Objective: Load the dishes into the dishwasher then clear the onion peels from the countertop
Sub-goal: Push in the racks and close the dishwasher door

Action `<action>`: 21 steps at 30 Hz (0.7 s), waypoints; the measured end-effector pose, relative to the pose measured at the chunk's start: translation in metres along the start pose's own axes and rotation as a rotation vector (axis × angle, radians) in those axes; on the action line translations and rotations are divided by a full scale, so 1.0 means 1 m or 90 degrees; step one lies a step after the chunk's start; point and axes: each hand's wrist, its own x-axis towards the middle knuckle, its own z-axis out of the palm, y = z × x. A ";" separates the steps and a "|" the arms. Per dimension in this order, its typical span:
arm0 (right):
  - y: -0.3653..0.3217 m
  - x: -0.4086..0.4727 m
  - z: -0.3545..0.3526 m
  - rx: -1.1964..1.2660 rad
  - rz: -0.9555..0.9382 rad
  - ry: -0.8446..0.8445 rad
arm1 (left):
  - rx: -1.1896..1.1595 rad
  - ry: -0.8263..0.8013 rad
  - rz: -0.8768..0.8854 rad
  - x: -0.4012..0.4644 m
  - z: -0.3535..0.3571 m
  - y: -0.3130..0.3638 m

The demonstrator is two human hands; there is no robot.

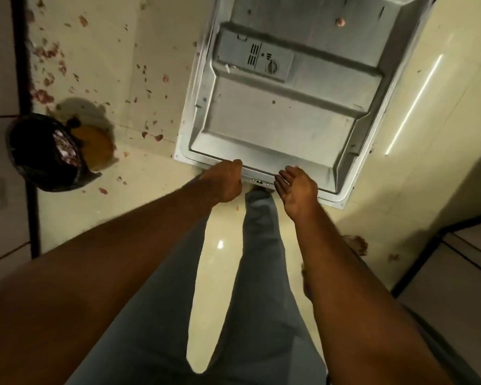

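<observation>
I look straight down at the open dishwasher door [283, 118], a grey metal panel lying flat with its detergent compartment [254, 58] in the upper half. My left hand [225, 181] curls over the door's near edge, fingers closed on the rim. My right hand [297, 187] is at the same edge, palm up and fingers apart, under or against the rim. Purple onion peels [47, 52] lie scattered over the cream floor to the left. No dishes are in sight.
A black-lined bin [46, 152] holding onion peels stands on the floor at the left, with a brown round object [96, 144] behind it. Cabinet fronts [0, 65] border the left side and more cabinets [456, 259] the lower right. My grey-trousered legs stand below the door.
</observation>
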 end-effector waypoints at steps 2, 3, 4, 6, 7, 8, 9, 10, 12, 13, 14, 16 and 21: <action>0.005 0.016 -0.012 0.057 0.024 0.036 | -0.008 -0.004 -0.006 0.005 0.016 0.007; 0.009 0.024 -0.015 0.071 0.037 0.059 | -0.006 -0.012 -0.007 0.007 0.023 0.009; 0.014 0.033 -0.017 0.076 0.053 0.084 | 0.001 -0.019 -0.003 0.012 0.031 0.011; 0.026 0.048 -0.016 0.091 0.092 0.108 | 0.029 -0.026 0.012 0.018 0.041 0.013; 0.031 0.054 -0.014 0.114 0.112 0.102 | 0.046 -0.028 0.020 0.021 0.044 0.013; 0.035 0.056 -0.011 0.130 0.135 0.094 | 0.059 -0.029 0.026 0.023 0.045 0.012; 0.038 0.056 -0.007 0.155 0.158 0.082 | 0.066 -0.030 0.030 0.025 0.047 0.011; 0.038 0.055 -0.004 0.184 0.176 0.067 | 0.071 -0.028 0.034 0.027 0.048 0.011; 0.039 0.058 0.000 0.251 0.200 0.050 | 0.083 -0.036 0.041 0.032 0.048 0.015; 0.040 0.060 0.000 0.272 0.205 0.051 | 0.084 -0.038 0.042 0.033 0.047 0.017; 0.041 0.065 0.000 0.280 0.206 0.055 | 0.084 -0.038 0.044 0.036 0.047 0.020; 0.042 0.075 0.000 0.302 0.215 0.051 | 0.080 -0.028 0.054 0.042 0.045 0.027; 0.049 0.095 0.001 0.293 0.240 0.065 | 0.061 -0.012 0.084 0.057 0.046 0.047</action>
